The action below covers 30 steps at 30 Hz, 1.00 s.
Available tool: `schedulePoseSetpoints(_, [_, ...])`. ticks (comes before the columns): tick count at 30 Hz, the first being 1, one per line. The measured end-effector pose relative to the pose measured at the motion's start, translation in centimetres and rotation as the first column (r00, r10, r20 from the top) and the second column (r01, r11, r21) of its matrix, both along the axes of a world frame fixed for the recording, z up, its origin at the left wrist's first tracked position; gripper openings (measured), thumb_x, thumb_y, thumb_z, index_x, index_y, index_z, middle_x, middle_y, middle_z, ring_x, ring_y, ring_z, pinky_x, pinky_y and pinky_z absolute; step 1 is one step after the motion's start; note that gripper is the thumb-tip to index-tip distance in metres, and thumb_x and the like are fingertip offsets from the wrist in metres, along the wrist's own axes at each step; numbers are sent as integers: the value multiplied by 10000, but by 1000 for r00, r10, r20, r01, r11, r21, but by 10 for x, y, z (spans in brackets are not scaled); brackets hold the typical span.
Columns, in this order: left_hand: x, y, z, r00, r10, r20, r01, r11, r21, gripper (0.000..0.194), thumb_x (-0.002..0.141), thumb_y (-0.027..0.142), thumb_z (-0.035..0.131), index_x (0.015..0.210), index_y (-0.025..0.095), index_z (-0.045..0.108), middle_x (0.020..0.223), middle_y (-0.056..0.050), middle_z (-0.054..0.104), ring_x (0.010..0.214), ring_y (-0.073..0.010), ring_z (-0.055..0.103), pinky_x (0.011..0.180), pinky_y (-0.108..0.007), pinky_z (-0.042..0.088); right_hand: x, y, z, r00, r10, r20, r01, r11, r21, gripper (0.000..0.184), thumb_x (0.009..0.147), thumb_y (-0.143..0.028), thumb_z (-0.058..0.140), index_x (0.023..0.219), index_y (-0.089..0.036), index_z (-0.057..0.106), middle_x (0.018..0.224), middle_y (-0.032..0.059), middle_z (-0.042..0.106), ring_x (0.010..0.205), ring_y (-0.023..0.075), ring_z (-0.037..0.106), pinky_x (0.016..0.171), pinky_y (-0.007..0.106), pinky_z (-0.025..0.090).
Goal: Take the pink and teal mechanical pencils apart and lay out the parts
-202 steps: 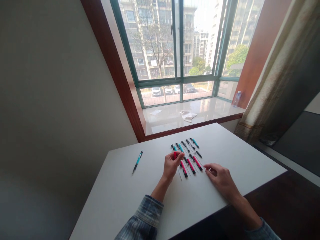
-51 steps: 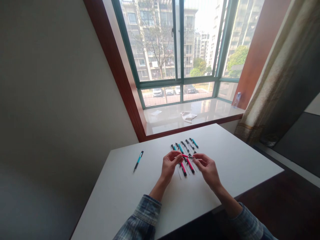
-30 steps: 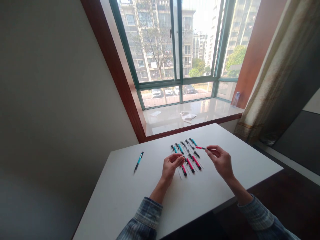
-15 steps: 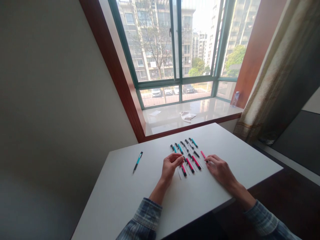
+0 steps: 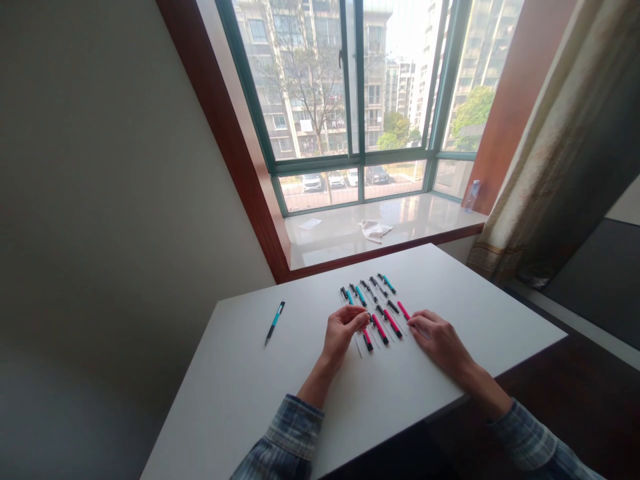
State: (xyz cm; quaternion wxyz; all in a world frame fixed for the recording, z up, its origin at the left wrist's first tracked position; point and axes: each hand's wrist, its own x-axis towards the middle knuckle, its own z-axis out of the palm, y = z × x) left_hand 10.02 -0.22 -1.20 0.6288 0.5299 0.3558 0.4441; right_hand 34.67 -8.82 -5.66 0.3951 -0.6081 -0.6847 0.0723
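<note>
Rows of taken-apart pens lie on the white table between my hands. My right hand (image 5: 440, 340) has its fingertips closed on the lower end of a pink pen barrel (image 5: 403, 310), at the right end of the near row. My left hand (image 5: 343, 333) is pinched above the near row's left side; what sits between its fingertips is too small to make out. Just beneath it are a pink barrel (image 5: 367, 339) and another pink barrel (image 5: 380, 329). Farther back lie a teal barrel (image 5: 389, 285), black pen parts (image 5: 374, 283) and thin refills.
A whole teal-and-black pen (image 5: 275, 323) lies apart on the left of the white table (image 5: 225, 400). Beyond the table's far edge, a windowsill (image 5: 330, 250) holds a crumpled white cloth (image 5: 375, 231) and a clear bottle (image 5: 471, 197). A curtain (image 5: 525, 153) hangs at the right.
The pink barrel in my right hand has shifted slightly left, closer to the near row, with my fingertips following it. My left hand stays pinched in nearly the same place.
</note>
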Motion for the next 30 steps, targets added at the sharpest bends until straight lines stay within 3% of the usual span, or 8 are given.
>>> schedulePoseSetpoints(25, [0,-2,4,999,-7,-33,8,1000,19,368,724,425,876,952,145,806,892,-120,795,786,-206,720,772,-328,579,0,-2,1,999,40,3,-40,999,-15,220,969,-307,536,990,-252,748,1126,75,705,1049,257,679,959,397,549])
schedulePoseSetpoints(30, [-1,-3,4,999,-16,-49,17,1000,21,384,737,425,868,985,140,805,917,-132,800,802,-215,728,777,-331,580,0,-1,4,999,37,-1,-37,999,31,198,968,-293,560,1022,-258,747,1114,76,717,1044,266,676,942,416,556])
